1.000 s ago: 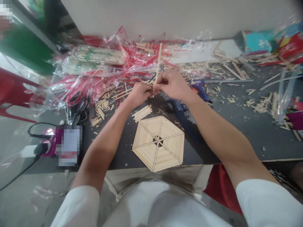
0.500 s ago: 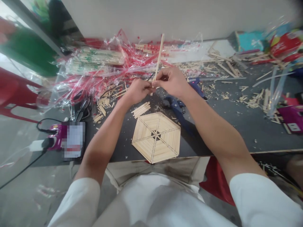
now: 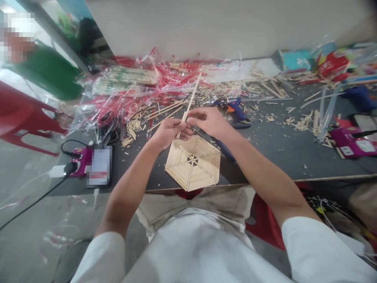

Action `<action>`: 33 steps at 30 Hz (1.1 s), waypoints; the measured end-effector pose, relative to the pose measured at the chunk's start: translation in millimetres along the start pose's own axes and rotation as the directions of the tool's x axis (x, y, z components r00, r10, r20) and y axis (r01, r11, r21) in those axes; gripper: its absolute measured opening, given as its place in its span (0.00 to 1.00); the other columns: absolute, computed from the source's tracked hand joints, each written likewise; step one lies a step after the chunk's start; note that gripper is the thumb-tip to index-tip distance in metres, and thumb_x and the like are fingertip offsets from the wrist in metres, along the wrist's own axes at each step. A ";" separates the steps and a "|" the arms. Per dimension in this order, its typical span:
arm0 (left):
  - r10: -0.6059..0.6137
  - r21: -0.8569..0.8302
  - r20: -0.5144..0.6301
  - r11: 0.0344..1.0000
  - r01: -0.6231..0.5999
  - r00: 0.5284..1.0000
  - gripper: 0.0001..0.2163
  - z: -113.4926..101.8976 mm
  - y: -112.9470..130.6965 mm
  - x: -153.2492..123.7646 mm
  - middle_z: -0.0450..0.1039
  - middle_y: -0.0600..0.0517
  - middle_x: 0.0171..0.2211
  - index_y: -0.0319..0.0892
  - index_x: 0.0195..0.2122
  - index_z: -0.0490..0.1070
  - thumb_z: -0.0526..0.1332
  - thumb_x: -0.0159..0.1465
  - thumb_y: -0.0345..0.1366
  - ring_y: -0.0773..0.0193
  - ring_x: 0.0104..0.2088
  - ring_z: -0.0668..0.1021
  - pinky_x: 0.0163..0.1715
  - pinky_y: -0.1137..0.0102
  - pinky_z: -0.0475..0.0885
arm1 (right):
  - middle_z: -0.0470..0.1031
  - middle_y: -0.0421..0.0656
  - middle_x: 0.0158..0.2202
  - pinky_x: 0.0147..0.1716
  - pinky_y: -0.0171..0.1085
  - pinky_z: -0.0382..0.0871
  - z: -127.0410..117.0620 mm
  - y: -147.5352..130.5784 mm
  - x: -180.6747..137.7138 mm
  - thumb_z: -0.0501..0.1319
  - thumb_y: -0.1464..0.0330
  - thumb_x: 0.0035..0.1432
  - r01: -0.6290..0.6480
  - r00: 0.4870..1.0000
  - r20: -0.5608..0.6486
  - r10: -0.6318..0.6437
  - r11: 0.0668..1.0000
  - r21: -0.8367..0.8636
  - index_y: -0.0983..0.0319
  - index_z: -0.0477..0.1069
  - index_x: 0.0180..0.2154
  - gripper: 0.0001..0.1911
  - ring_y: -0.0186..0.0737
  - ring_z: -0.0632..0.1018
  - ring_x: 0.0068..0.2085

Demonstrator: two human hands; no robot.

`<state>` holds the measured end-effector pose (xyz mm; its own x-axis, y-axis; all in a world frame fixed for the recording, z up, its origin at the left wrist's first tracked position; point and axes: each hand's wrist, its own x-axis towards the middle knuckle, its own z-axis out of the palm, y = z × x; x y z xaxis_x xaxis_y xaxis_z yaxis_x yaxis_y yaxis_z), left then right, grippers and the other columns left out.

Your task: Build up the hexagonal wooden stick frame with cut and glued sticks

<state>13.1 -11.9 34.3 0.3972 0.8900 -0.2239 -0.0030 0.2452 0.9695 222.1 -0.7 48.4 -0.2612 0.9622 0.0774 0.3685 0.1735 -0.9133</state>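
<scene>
My left hand is closed round the lower end of a long thin wooden stick, which slants up and to the right. My right hand hovers just right of it, fingers curled, fingertips close to the stick. Both hands are above the far edge of a flat hexagon made of glued sticks, lying on the dark table near its front edge.
A blue glue gun lies behind my right hand. Crumpled clear and red plastic wrap with stick bundles fills the back left. Cut stick bits litter the table. A pink device with cables sits left. Purple box at right.
The stick has tilted from nearly upright to slanting right, and both hands have come down towards the hexagon. My right hand has loosened from the stick. The view has shifted.
</scene>
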 end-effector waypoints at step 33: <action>-0.155 0.069 -0.014 0.985 0.155 0.988 0.10 2.2 -1.0 -6.3 0.86 0.42 0.36 0.34 0.39 0.79 0.62 0.75 0.34 0.66 0.30 0.85 0.40 0.68 0.83 | 0.71 0.41 0.29 0.26 0.41 0.62 -56.8 -34.1 -40.3 0.58 0.62 0.67 -0.306 0.761 0.245 0.601 0.665 -0.682 0.57 0.66 0.39 0.06 0.40 0.72 0.26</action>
<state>12.6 -18.6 35.0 0.3803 0.8466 -0.3724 0.1218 0.3534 0.9275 270.7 -33.5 99.1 -0.1958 0.7847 -0.5881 0.9331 -0.0355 -0.3579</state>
